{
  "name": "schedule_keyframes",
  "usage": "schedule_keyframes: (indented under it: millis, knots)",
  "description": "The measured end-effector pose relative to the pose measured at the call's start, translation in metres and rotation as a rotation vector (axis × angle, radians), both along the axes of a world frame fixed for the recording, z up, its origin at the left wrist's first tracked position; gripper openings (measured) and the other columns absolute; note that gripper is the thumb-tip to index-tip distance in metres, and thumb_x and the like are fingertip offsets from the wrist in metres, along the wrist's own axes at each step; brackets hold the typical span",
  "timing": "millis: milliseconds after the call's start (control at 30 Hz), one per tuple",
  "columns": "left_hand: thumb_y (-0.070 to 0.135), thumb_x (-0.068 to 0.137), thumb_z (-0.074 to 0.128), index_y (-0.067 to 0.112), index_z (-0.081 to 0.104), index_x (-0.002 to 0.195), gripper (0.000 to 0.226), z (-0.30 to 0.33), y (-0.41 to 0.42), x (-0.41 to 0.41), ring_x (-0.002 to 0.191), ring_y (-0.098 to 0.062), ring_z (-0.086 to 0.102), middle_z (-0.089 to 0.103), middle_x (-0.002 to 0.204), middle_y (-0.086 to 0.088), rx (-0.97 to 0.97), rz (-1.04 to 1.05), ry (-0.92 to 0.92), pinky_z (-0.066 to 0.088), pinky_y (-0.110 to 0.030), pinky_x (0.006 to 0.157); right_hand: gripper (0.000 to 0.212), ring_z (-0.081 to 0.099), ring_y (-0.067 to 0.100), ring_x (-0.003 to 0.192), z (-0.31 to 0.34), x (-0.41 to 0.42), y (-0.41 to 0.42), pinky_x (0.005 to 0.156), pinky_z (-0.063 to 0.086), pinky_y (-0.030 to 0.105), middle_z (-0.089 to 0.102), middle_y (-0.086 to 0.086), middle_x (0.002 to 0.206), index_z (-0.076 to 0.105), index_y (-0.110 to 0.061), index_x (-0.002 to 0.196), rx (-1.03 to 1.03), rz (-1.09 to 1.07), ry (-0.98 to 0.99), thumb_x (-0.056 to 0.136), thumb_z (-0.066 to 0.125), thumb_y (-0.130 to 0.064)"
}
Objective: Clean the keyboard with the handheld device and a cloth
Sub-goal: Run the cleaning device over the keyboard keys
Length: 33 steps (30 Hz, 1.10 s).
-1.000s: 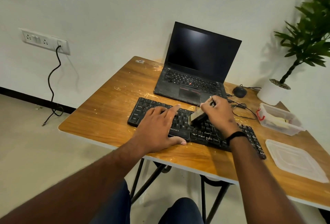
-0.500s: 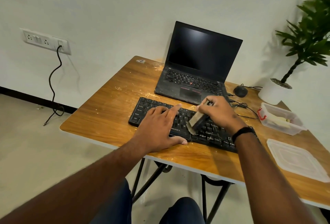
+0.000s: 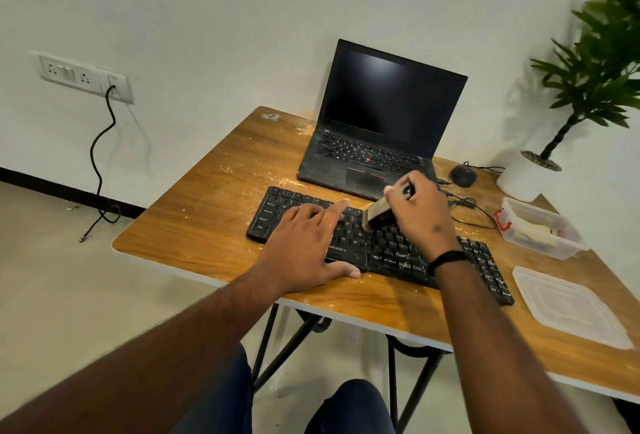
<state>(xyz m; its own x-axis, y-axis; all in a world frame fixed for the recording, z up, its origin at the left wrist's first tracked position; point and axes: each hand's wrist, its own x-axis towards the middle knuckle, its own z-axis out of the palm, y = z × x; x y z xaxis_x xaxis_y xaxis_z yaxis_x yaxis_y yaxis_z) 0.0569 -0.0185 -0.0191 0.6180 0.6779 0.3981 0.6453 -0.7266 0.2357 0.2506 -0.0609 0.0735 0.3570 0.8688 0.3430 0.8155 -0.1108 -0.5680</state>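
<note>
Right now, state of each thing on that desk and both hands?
left hand: flat on keyboard, steadying it
right hand: gripping handheld device
handheld device: tip down on keys
keyboard: flat on table
laptop: open, screen dark
container: lid off
lid: flat beside keyboard
wall socket: cable plugged in

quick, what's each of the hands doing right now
Left hand: open, flat on the keyboard, holding nothing.
Right hand: closed around the handheld device, its tip on the keys.
</note>
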Motion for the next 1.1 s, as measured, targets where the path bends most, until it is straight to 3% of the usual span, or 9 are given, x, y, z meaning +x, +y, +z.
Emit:
schedule_keyframes:
  millis: [67,233,400,533,667,767,867,1000,1100]
  knots:
    - [0.095,0.072,0.042,0.026,0.004,0.16,0.118,0.0,-0.001,0.0,0.135,-0.016,0.038,0.051,0.147,0.006,0.004,0.004,-0.004,0.025,-0.039,0.118,0.015,0.056,0.011,0.076,-0.007,-0.009,-0.001,0.072,0.058,0.043,0.056,-0.011,0.082,0.053,-0.019,0.092,0.051,-0.035,0.0,0.096,0.054,-0.033]
    - [0.095,0.072,0.043,0.026,0.003,0.16,0.119,0.0,0.0,0.0,0.136,-0.017,0.038,0.05,0.147,0.005,0.004,0.006,0.004,0.026,-0.04,0.119,0.013,0.06,0.016,0.084,-0.005,-0.005,-0.01,0.069,0.057,0.041,0.062,0.0,0.089,0.057,-0.015,0.089,-0.084,0.188,0.092,0.092,0.061,-0.027]
    - [0.094,0.072,0.043,0.025,0.003,0.16,0.119,0.0,0.0,0.001,0.136,-0.016,0.037,0.049,0.148,0.006,0.001,0.001,-0.006,0.024,-0.039,0.119,0.018,0.062,0.017,0.089,-0.01,0.008,-0.008,0.059,0.052,0.025,0.056,-0.007,0.087,0.053,-0.015,0.096,0.082,-0.083,0.115,0.098,0.055,-0.033]
    - [0.094,0.073,0.044,0.025,0.003,0.16,0.118,0.001,-0.001,0.0,0.137,-0.017,0.037,0.048,0.149,0.004,0.006,0.007,-0.001,0.024,-0.039,0.119,0.013,0.061,0.012,0.08,-0.025,-0.017,-0.008,0.063,0.058,0.037,0.06,-0.005,0.084,0.053,-0.019,0.091,0.088,-0.014,0.125,0.095,0.056,-0.031]
    - [0.095,0.072,0.043,0.025,0.004,0.16,0.119,-0.001,0.0,0.0,0.136,-0.017,0.039,0.05,0.147,0.005,0.009,0.01,0.004,0.025,-0.04,0.118,0.012,0.062,0.017,0.08,-0.011,-0.006,-0.011,0.064,0.056,0.036,0.063,0.001,0.085,0.057,-0.016,0.087,-0.082,0.106,0.122,0.09,0.061,-0.027]
    - [0.095,0.072,0.043,0.026,0.004,0.16,0.119,-0.001,0.001,0.0,0.136,-0.016,0.039,0.049,0.148,0.006,0.01,0.008,0.001,0.024,-0.039,0.119,0.014,0.062,0.02,0.078,-0.004,0.001,-0.006,0.065,0.058,0.04,0.061,0.0,0.081,0.053,-0.019,0.085,-0.096,-0.024,-0.034,0.091,0.058,-0.032]
    - [0.094,0.072,0.044,0.025,0.006,0.16,0.118,0.0,-0.001,0.0,0.136,-0.017,0.039,0.049,0.148,0.005,0.018,0.004,-0.005,0.025,-0.04,0.119,0.015,0.061,0.018,0.072,-0.004,-0.016,0.003,0.061,0.055,0.035,0.057,-0.006,0.074,0.05,-0.024,0.088,-0.021,-0.118,-0.159,0.095,0.053,-0.037]
    - [0.093,0.074,0.047,0.016,0.017,0.159,0.118,0.004,-0.004,0.0,0.135,-0.019,0.04,0.05,0.145,0.0,0.033,0.017,-0.007,0.027,-0.04,0.119,0.012,0.061,0.014,0.066,-0.009,-0.047,0.01,0.055,0.054,0.035,0.059,-0.008,0.072,0.05,-0.028,0.088,0.019,0.093,-0.137,0.092,0.054,-0.038]
    - [0.093,0.074,0.047,0.016,0.014,0.159,0.12,0.004,-0.004,0.0,0.137,-0.019,0.039,0.046,0.148,-0.001,0.041,0.016,-0.008,0.026,-0.041,0.12,0.01,0.062,0.017,0.072,-0.001,-0.038,0.01,0.066,0.058,0.045,0.061,-0.004,0.078,0.053,-0.023,0.085,-0.091,0.187,-0.05,0.089,0.057,-0.032]
